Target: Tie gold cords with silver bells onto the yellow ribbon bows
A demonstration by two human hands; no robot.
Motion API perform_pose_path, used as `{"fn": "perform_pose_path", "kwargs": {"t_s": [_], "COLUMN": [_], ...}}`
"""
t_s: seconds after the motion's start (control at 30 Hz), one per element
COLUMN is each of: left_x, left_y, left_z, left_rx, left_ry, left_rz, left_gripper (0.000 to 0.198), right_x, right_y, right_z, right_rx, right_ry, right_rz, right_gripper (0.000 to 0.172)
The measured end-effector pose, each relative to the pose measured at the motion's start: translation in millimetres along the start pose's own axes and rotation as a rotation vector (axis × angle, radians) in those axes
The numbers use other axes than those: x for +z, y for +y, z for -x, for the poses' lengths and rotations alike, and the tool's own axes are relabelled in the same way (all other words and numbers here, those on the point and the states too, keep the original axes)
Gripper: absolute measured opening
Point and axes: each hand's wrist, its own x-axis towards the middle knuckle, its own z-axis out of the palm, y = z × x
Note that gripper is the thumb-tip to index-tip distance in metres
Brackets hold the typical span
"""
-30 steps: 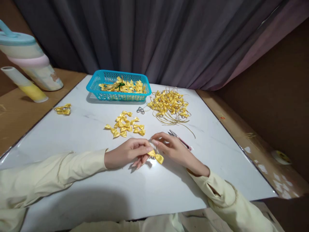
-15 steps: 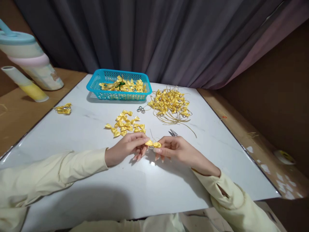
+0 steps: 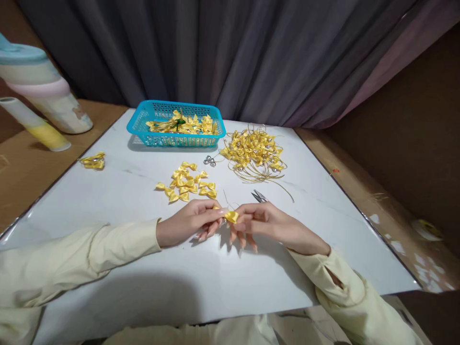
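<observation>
A small yellow ribbon bow (image 3: 230,216) is pinched between both my hands just above the white table (image 3: 108,201). My left hand (image 3: 189,224) grips its left end with fingertips together. My right hand (image 3: 264,224) holds its right end, the other fingers curled down. A thin wire pokes up from the bow. A loose heap of yellow bows (image 3: 187,183) lies just beyond my left hand.
A blue basket (image 3: 142,125) with finished bows stands at the back. A tangle of bows on gold wire (image 3: 253,152) lies to its right. Small snips (image 3: 259,196) rest beyond my right hand. Silver bells (image 3: 209,161), one stray bow (image 3: 92,161) and tumblers (image 3: 43,91) sit left.
Both hands lifted the bow off the table and drew it slightly away from me. The bow, hanging low a second ago, is now pinched level between the fingertips.
</observation>
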Motion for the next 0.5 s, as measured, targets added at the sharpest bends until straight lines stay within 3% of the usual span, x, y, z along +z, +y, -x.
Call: {"fn": "perform_pose_path", "kwargs": {"t_s": [0.33, 0.5], "left_x": [-0.9, 1.4], "left_y": [-1.0, -0.6], "left_z": [-0.5, 0.7], "left_rx": [-0.102, -0.085], "left_ry": [-0.071, -0.052], "left_rz": [0.249, 0.166], "left_gripper": [0.03, 0.03], "right_x": [-3.4, -2.4], "right_y": [7.5, 8.4], "right_z": [-5.2, -5.6], "right_rx": [-0.041, -0.036], "right_ry": [-0.069, -0.078], "right_rz": [-0.116, -0.06], "right_gripper": [0.019, 0.025]}}
